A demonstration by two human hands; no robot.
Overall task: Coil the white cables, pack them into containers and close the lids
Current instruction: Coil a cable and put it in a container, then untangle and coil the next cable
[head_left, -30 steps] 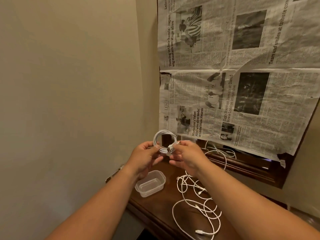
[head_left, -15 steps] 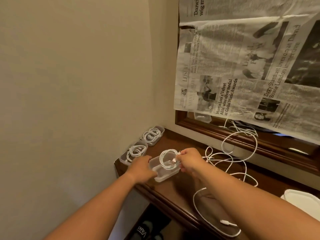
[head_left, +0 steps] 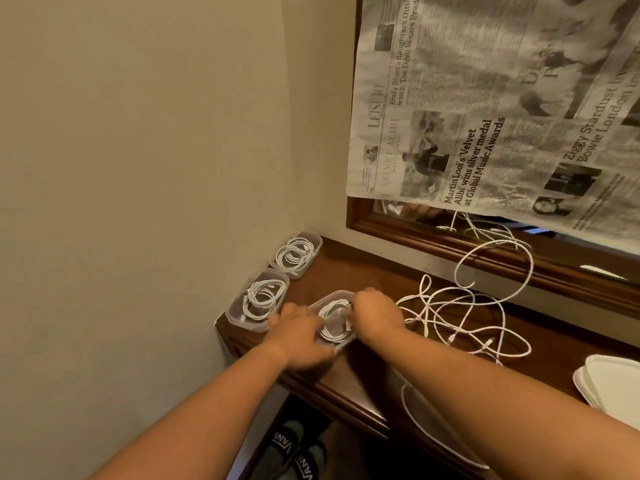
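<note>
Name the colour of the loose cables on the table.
The cables are white; head view shows it.

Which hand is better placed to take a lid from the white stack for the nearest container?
Probably the right hand: the lid stack lies at the table's right end, on its side, while the left hand holds the nearest container and can steady it.

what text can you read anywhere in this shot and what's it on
"LEISURE": section head on the newspaper.
"Martin Looi's 'Velvet Alibi' wins silver medal at Global Music Awards": newspaper headline.
"Emily Blunt's daughters ... watch The Devil Wears Prada": newspaper headline, one word blurred.
"Ziggy Stardust", "Bowie London": newspaper headline, rest cut off.
"VANS": strap of each slipper.
Newspaper body print: too small to read.
</note>
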